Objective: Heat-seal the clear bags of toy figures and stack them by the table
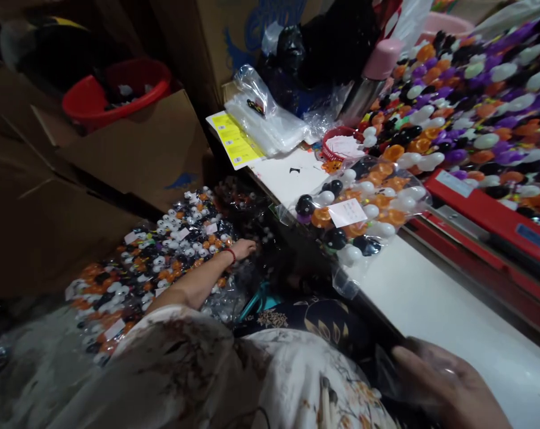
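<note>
My left hand point(243, 248), with a red bracelet at the wrist, reaches down beside a heap of filled clear bags point(167, 256) on the floor. Its fingers look loosely stretched, with nothing visible in them. Low on the right, my right hand point(449, 378) is blurred at the table's edge. Its fingers are curled around what looks like a clear plastic bag point(388, 372); the contents cannot be made out. Ahead of it, a filled bag point(363, 205) of orange, black and white plastic trinkets with a paper label lies on the white table point(431, 292), overhanging the near edge.
A red bag sealer point(489, 214) stands on the table before a large heap of colourful trinkets point(484, 113). Flat clear bags point(270, 122), yellow label sheets point(234, 140), a red basket point(330, 143) and a thermos point(371, 77) sit behind. Cardboard boxes point(149, 155) and a red tub point(86, 98) are left.
</note>
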Demonstrator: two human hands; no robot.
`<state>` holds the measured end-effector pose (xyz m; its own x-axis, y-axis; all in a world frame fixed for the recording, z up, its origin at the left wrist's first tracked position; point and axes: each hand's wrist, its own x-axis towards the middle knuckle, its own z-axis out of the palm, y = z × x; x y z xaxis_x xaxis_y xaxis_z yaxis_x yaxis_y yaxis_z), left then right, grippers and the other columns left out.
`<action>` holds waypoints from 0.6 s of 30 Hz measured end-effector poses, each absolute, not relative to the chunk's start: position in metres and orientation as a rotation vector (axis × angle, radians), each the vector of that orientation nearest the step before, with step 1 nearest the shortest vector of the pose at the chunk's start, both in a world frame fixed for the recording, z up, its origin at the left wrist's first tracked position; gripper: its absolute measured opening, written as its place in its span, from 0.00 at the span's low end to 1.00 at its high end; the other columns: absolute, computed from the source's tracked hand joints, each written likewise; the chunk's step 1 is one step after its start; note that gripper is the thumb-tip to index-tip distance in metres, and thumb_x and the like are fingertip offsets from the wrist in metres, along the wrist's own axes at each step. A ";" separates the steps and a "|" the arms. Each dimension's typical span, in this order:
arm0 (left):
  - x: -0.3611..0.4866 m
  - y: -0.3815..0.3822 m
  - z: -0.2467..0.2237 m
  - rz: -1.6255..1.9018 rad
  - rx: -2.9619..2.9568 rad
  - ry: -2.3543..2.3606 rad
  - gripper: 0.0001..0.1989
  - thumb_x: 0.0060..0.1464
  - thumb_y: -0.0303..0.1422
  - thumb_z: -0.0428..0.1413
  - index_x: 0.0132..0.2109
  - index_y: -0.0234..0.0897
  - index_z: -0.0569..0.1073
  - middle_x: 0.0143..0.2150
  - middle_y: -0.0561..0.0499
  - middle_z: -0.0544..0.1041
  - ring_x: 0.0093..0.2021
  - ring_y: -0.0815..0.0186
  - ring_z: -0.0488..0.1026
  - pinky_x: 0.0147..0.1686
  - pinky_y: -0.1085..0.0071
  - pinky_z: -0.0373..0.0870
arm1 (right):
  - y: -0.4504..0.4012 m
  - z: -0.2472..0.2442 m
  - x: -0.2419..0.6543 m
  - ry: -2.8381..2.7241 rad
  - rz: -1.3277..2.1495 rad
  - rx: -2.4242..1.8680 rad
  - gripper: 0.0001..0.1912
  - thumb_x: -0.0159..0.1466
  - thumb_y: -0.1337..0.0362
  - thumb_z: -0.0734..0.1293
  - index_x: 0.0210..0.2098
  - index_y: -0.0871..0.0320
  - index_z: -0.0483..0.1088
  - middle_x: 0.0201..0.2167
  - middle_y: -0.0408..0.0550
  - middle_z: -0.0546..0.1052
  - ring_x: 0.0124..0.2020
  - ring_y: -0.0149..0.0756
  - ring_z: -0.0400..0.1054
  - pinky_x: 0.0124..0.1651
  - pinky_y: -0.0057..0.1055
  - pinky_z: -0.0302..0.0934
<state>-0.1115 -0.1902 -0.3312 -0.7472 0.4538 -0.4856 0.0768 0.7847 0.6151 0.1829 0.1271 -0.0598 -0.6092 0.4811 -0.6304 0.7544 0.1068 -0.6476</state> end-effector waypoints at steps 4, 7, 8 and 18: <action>-0.105 -0.237 -0.288 0.951 0.337 2.442 0.18 0.55 0.45 0.51 0.33 0.34 0.74 0.33 0.48 0.77 0.37 0.63 0.71 0.40 0.72 0.66 | 0.102 -0.085 0.160 2.293 -1.500 0.487 0.29 0.60 0.41 0.66 0.19 0.58 0.59 0.21 0.43 0.62 0.24 0.31 0.59 0.27 0.28 0.55; -0.095 -0.262 -0.245 1.115 0.272 2.530 0.24 0.53 0.52 0.50 0.36 0.33 0.74 0.34 0.48 0.77 0.36 0.63 0.71 0.39 0.71 0.66 | 0.075 -0.098 0.128 2.312 -1.501 0.096 0.19 0.65 0.47 0.65 0.32 0.58 0.74 0.31 0.47 0.73 0.33 0.35 0.67 0.35 0.29 0.61; -0.091 -0.267 -0.228 1.208 0.251 2.533 0.25 0.52 0.53 0.52 0.36 0.33 0.75 0.35 0.47 0.77 0.36 0.62 0.71 0.39 0.71 0.66 | 0.065 -0.099 0.118 2.332 -1.497 -0.014 0.16 0.65 0.50 0.67 0.39 0.57 0.76 0.36 0.48 0.75 0.36 0.37 0.69 0.39 0.30 0.63; -0.037 -0.222 -0.031 1.774 0.936 2.369 0.09 0.58 0.36 0.57 0.35 0.36 0.79 0.39 0.44 0.79 0.45 0.59 0.74 0.52 0.62 0.68 | 0.009 -0.040 0.084 2.707 -1.325 -0.620 0.33 0.58 0.68 0.70 0.62 0.56 0.61 0.56 0.53 0.71 0.53 0.44 0.68 0.53 0.35 0.62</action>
